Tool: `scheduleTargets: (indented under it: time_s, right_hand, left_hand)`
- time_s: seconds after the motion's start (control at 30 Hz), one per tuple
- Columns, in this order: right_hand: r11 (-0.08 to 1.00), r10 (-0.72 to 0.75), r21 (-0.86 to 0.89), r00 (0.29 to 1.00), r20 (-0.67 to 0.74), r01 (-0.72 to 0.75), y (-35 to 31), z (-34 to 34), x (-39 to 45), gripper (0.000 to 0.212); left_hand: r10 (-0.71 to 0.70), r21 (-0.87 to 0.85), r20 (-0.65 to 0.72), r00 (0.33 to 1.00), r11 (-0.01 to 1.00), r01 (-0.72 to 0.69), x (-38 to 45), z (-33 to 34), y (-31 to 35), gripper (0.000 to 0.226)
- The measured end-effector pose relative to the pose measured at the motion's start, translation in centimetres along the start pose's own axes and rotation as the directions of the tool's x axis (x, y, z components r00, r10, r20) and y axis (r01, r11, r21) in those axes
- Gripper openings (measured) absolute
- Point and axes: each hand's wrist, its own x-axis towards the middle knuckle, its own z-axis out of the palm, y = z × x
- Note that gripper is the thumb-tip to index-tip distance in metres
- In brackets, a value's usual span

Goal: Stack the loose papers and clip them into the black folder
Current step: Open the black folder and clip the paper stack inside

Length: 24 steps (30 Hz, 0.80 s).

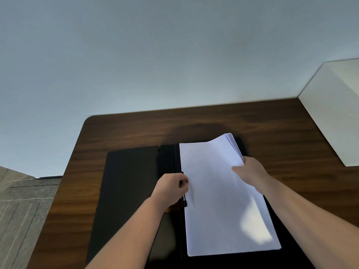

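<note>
A black folder (128,191) lies open on a brown wooden table (281,133). Its left flap is bare. The left hand (171,188) sits by the fold in the middle, with its fingers curled shut around the black clip (184,199) at the left edge of the paper. The stack of white papers (223,200) lies on the right half of the folder. The right hand (250,171) pinches the stack's right edge near the far corner and lifts that corner up.
</note>
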Motion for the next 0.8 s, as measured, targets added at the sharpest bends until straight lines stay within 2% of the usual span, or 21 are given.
scheduleTargets:
  time_s: [0.13,0.3,0.5,0.67,0.8]
  right_hand:
    - [0.999,0.01,0.047,1.0,0.011,-0.011,-0.1,-0.1,0.1,0.01]
    - [0.992,0.027,0.121,0.999,0.03,-0.03,-0.4,0.3,0.1,0.027]
    - [0.991,0.038,0.125,0.999,0.039,-0.042,-0.7,0.6,0.6,0.033]
    - [0.996,0.023,0.08,1.0,0.007,-0.024,-1.1,0.8,0.6,0.035]
    - [0.997,-0.023,-0.072,0.999,-0.049,0.019,-1.5,1.2,0.2,0.03]
  left_hand:
    - [-0.002,0.013,0.017,1.0,1.0,0.001,0.2,-0.1,-0.1,0.024]
    - [-0.002,0.017,0.003,1.0,1.0,0.002,0.3,-0.1,-0.4,0.023]
    - [0.002,0.074,0.005,1.0,0.997,-0.002,0.9,-0.1,-0.5,0.02]
    - [-0.05,0.128,0.01,0.999,0.991,0.049,1.3,-0.2,0.0,0.026]
    - [-0.128,0.167,0.001,0.992,0.978,0.126,1.4,0.0,0.6,0.03]
